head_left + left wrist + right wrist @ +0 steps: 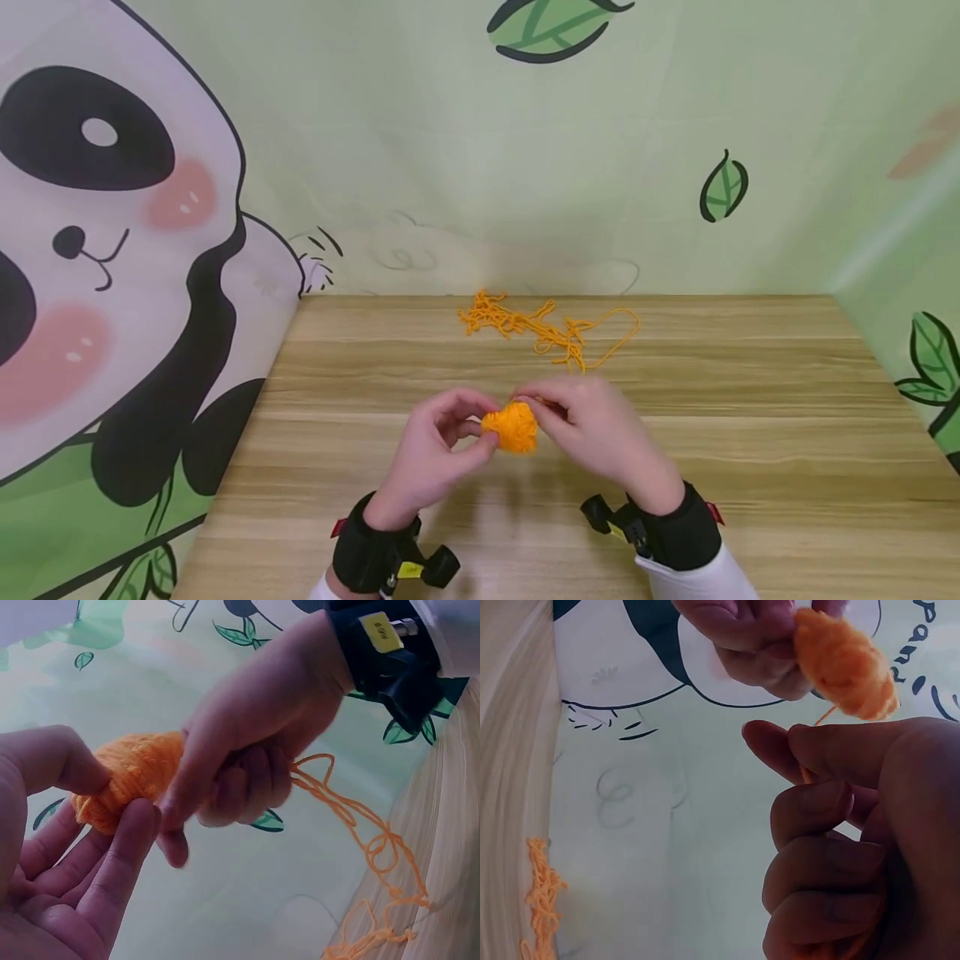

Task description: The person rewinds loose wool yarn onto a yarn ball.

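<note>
A small wound ball of orange yarn (512,427) is pinched between the thumb and fingers of my left hand (438,446), held over the table. Close on its right side, my right hand (600,425) pinches the yarn strand (825,716) that runs off the ball. In the right wrist view this strand passes between thumb and forefinger, and the other fingers are curled into the palm. Beyond the right hand, loose yarn strands (352,810) trail down to the table in the left wrist view.
A tangled heap of loose orange yarn (525,321) lies at the back of the wooden table (360,358), with one loop spread to the right. Behind stands a pale green wall (420,125) printed with leaves and a large panda (202,275) on the left.
</note>
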Demonstrator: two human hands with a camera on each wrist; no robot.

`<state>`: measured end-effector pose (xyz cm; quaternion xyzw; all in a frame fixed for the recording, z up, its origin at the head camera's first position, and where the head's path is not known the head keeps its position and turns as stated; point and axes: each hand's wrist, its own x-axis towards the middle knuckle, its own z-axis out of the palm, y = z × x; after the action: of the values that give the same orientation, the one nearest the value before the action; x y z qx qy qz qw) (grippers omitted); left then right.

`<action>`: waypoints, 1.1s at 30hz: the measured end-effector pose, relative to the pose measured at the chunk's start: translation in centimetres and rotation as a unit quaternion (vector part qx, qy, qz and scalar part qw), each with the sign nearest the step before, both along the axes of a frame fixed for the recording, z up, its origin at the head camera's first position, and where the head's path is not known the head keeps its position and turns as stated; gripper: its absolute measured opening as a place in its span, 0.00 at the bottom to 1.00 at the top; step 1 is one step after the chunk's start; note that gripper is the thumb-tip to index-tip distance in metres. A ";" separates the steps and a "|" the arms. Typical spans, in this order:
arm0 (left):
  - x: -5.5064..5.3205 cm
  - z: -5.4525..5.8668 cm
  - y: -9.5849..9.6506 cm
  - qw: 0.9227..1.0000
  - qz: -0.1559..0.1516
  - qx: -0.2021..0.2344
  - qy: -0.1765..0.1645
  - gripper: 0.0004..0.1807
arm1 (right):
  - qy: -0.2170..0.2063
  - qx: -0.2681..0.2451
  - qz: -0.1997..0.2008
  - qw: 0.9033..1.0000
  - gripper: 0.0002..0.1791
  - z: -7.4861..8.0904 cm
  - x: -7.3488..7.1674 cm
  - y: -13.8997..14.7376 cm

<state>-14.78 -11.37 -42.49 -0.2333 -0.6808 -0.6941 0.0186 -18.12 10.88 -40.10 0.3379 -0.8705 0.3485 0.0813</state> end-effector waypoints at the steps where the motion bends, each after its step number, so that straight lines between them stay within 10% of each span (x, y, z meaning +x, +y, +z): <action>1: 0.0 0.0 0.0 1.000 0.005 0.011 -0.007 0.14 | -0.005 0.006 -0.001 1.000 0.08 -0.2 0.1 0.0; 19: -1.1 -0.2 -0.5 0.980 0.171 0.084 -0.060 0.13 | 0.001 0.086 0.052 0.995 0.07 -0.5 2.1 -0.9; 33: -0.1 2.0 0.6 0.978 0.199 -0.053 -0.008 0.14 | 0.100 -0.039 0.046 0.993 0.05 1.8 3.6 -0.3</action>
<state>-14.91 -10.78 -40.50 -0.0878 -0.7495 -0.6413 0.1388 -14.56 10.56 -38.25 0.4071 -0.8275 0.3497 0.1652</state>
